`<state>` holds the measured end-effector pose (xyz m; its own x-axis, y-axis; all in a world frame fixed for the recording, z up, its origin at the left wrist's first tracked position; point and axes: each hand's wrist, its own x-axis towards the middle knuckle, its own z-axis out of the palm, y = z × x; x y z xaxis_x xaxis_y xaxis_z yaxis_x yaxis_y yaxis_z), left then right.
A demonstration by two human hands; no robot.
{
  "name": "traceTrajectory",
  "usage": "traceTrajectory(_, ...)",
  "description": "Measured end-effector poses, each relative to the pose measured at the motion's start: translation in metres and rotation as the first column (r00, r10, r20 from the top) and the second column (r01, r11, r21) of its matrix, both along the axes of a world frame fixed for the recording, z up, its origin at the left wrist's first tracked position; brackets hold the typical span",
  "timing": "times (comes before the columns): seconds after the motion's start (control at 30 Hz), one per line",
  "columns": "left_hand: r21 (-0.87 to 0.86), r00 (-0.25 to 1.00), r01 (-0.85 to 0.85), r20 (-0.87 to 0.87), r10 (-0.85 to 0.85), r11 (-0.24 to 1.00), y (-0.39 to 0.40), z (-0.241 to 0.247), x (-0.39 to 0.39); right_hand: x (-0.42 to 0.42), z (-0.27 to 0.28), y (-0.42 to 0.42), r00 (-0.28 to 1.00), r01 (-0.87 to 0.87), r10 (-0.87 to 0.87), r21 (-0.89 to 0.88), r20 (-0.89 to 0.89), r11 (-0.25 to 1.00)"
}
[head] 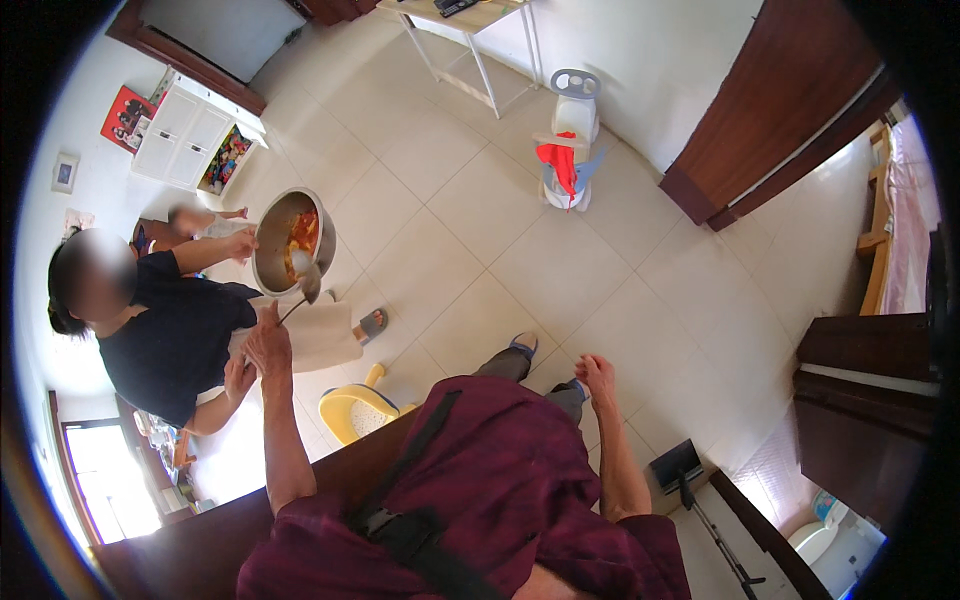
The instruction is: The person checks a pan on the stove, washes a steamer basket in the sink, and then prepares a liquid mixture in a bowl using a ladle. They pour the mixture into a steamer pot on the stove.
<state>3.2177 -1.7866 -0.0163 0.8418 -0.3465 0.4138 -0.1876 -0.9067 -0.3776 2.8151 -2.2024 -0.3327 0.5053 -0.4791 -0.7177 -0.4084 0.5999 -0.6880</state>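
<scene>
My left hand (268, 343) reaches out to the left and grips the handle of a metal ladle (310, 286). The ladle's bowl end is at the rim of a steel mixing bowl (271, 238). Inside the tilted bowl lies red, saucy food (301, 234), with a pale rounded shape near the ladle. Another person's hand (244, 244) holds the bowl's rim. That person's other hand (238, 379) is right beside mine; whether it also touches the handle is hidden. My right hand (595, 375) hangs near my leg, fingers loosely bent, with nothing visible in it.
A person in a dark top (180, 330) stands at the left, with a small child (199, 223) behind. A yellow child's chair (349, 412) stands by my left side. Farther off are a ride-on toy car (574, 150), a side table (465, 19) and a wooden door (772, 105).
</scene>
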Motion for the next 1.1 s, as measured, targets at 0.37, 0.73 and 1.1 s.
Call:
traceTrajectory(0.37,-0.283,0.846,0.155,-0.457,-0.275,0.947,-0.187,-0.019,-0.048,0.197,0.140,0.064,0.587,-0.531,0.618,-0.327,0.523,0.781)
traceTrajectory(0.73,-0.434,0.384,0.529,-0.644,-0.662,0.729,-0.371,-0.084,-0.160,0.128,0.139,0.093,0.728,-0.301,0.331,-0.154,0.601,0.941)
traceTrajectory(1.1,-0.459,-0.147,0.871,-0.585,-0.798,0.176,-0.436,-0.140,-0.404,-0.037,0.182,0.089,0.535,0.529,-0.395,0.069,0.747,0.846)
